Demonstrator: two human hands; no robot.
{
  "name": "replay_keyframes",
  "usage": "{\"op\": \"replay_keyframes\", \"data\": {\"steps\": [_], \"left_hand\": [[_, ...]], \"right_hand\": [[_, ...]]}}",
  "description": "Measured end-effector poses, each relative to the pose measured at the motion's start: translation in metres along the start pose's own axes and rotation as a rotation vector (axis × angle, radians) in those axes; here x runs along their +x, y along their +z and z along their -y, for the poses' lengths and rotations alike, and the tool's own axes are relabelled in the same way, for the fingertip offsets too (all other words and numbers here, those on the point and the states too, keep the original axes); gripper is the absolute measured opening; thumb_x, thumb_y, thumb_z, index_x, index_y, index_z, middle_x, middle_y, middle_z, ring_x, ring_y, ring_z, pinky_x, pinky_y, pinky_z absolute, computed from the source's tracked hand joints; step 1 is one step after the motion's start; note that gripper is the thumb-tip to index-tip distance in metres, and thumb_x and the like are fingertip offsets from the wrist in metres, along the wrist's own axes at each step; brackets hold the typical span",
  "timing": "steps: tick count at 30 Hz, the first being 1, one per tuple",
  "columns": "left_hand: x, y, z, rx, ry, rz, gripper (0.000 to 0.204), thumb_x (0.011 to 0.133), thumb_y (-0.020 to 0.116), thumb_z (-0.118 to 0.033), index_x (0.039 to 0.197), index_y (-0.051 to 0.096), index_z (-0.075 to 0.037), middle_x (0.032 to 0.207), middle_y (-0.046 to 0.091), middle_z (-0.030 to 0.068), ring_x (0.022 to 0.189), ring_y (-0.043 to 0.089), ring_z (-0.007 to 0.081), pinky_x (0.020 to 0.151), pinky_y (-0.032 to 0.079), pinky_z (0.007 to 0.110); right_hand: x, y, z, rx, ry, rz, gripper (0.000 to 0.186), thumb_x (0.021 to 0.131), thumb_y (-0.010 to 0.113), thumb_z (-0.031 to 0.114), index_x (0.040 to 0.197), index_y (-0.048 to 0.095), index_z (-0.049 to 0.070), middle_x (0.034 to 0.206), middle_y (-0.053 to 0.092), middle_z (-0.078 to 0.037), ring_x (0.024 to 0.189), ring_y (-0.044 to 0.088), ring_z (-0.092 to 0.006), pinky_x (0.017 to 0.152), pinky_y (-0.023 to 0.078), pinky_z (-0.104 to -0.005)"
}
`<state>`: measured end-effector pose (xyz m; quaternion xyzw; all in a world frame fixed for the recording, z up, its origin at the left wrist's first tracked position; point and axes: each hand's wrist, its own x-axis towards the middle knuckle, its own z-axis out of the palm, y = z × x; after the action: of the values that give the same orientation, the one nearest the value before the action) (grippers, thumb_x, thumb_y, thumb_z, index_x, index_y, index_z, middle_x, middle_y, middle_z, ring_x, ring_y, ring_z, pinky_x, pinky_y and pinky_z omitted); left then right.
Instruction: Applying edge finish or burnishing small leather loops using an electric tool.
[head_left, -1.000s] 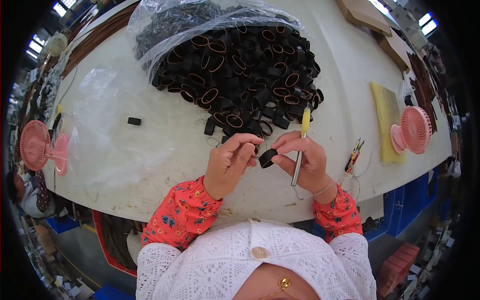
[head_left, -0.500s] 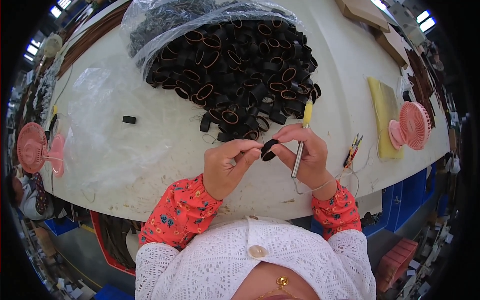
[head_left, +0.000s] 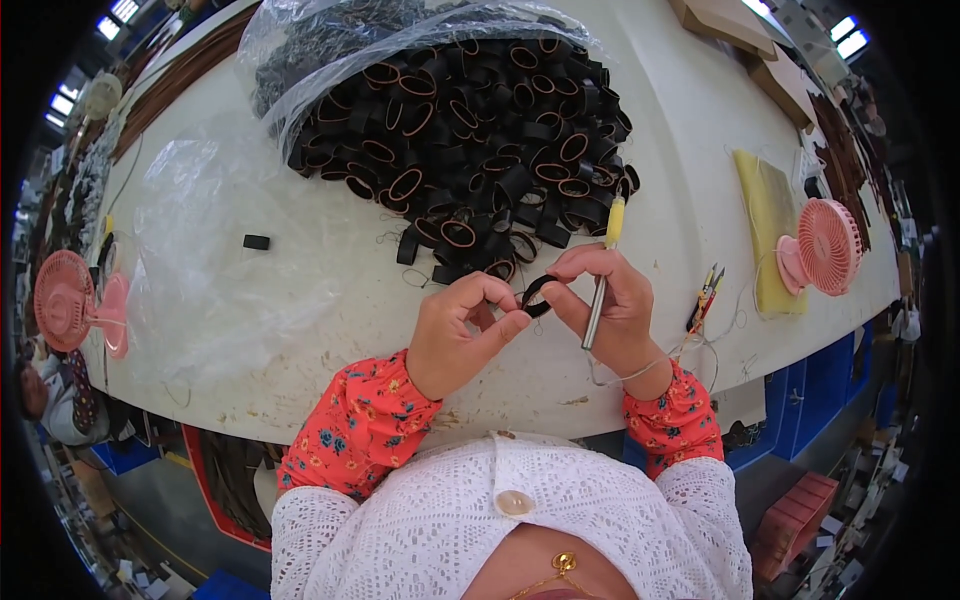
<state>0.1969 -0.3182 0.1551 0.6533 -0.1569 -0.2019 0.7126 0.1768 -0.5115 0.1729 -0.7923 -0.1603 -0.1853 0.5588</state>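
Between my two hands is a small black strap loop, an oval band (head_left: pixel 540 309) whose opening shows. My left hand (head_left: pixel 452 335) pinches its left side between thumb and forefinger. The right side sits between thumb and forefinger of my right hand (head_left: pixel 622 315). That hand also keeps a pen-like tool (head_left: pixel 615 222) with a yellow end and a metal shaft against the fingers. A thin pale cord runs by the right wrist. Just beyond the hands lies a large pile of black loops (head_left: pixel 470 150) with brown edges, spilling from a clear plastic bag (head_left: pixel 300 60).
A lone black loop (head_left: pixel 257 242) lies on clear plastic film (head_left: pixel 215 300) at left. Pink fans stand at far left (head_left: pixel 62 300) and right (head_left: pixel 828 250). Small snips (head_left: pixel 708 298) lie right of my hand, near a yellow pad (head_left: pixel 768 235). Cardboard boxes (head_left: pixel 725 28) are at back right.
The loop has turned so that its opening faces me more. My left fingers have shifted and bent more at its edge; the right hand stays nearly in place.
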Motion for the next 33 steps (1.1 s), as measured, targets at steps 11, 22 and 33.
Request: {"op": "replay_keyframes", "data": {"steps": [11,22,33], "left_hand": [[0.0,0.006,-0.011,0.402,0.345,-0.184,0.025,0.082,0.066,-0.012,0.103,0.055,-0.004,0.118,0.055,0.013,0.053,0.043,0.0078,0.05,0.039,0.022],[-0.003,0.0,-0.011,0.085,0.221,-0.092,0.027,0.095,0.053,-0.014,0.118,0.056,-0.001,0.099,0.063,0.0081,0.064,0.051,0.0036,0.057,0.045,0.018],[-0.002,0.0,-0.012,0.333,0.266,-0.086,0.022,0.082,0.065,-0.001,0.104,0.065,-0.004,0.081,0.064,0.0076,0.065,0.061,0.0127,0.056,0.048,0.023]], "right_hand": [[-0.004,0.003,-0.005,0.113,0.107,-0.119,0.023,0.08,0.068,-0.003,0.097,0.054,0.003,0.094,0.06,-0.009,0.087,0.058,-0.0134,0.076,0.046,-0.0239],[-0.002,0.005,-0.005,-0.083,-0.156,-0.072,0.03,0.071,0.076,0.001,0.093,0.057,0.005,0.089,0.062,-0.013,0.08,0.062,-0.0215,0.069,0.051,-0.0285],[0.0,0.0,0.0,-0.117,-0.341,0.067,0.033,0.071,0.076,0.0,0.096,0.055,0.005,0.088,0.06,-0.014,0.078,0.06,-0.025,0.063,0.05,-0.0309]]}}
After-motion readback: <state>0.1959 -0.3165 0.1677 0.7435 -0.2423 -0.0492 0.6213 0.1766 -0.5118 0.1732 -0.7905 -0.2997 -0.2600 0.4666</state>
